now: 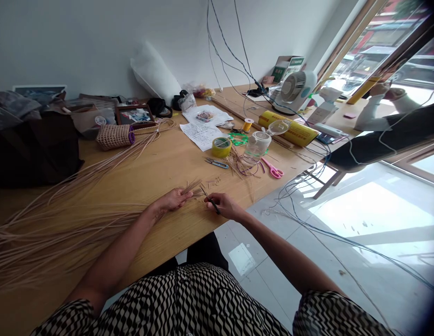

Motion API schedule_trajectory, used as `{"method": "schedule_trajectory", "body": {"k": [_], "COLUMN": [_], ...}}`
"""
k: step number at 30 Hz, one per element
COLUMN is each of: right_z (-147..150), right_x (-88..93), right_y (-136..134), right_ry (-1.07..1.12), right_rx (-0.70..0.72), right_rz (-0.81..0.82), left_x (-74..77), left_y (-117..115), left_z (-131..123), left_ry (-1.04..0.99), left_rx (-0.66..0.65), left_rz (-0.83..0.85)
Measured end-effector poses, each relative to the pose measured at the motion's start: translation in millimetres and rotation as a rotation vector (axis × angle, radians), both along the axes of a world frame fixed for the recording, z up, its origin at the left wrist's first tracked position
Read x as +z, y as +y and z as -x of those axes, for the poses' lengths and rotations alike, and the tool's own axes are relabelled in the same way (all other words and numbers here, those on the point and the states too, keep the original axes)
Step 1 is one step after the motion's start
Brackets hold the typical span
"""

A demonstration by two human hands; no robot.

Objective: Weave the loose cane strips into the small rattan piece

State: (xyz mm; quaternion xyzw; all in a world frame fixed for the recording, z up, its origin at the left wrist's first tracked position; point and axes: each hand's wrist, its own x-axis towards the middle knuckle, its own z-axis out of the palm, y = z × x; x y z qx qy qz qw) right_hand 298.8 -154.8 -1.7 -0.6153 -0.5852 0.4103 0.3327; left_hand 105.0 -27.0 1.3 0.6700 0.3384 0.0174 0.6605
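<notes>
Two-handed, grasps strips (pixel 192 186) in left hand (pixel 173 199), lengthwise toward the right, and dark scissors (pixel 213 206) in right hand (pixel 224 206), just beside strip ends.

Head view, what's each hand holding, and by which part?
Left hand: strips, near their ends. Right hand: a dark tool, by what looks like its handle.

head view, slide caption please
Left hand holds thin tan strands; right hand holds a slender black tool at a brown wooden table.
</notes>
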Motion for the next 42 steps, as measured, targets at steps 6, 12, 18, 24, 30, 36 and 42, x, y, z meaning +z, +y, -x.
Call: {"method": "schedule_trajectory", "body": {"k": [6,12,18,24,30,36,42], "right_z": [-3.1,-10.4,-16.0,-9.7,-8.2,-8.5,-3.7], "right_x": [7.0,14.6,10.5,4.0,5.9,18.6,21.5], "right_y": [-0.2,0.9,3.3,-0.9,-1.0,-2.6,1.9], "right_ry": [0.039,0.049,0.096,0.056,0.104,0.100,-0.026], "right_rx": [0.093,0.211,0.201,0.057,0.005,0.123,0.065], "right_rz": [0.065,0.107,0.098,0.056,0.091,0.117,0.028], "left_x": [0.9,7.0,5.5,2.6,2.8,-3.0,-2.6], "left_y": [-0.8,-2.5,-0.5,0.8,-0.1,1.3,-1.1], "left_z": [-0.1,1.5,2.5,1.8,1.9,2.7,3.7], "left_ry": [0.009,0.003,-0.004,0.014,0.015,-0.020,-0.082], "left_rx": [0.021,-0.031,-0.071,-0.037,-0.026,0.021,0.045], "left_rz": [-0.030,-0.002,0.042,0.025,0.024,0.020,0.041]}}
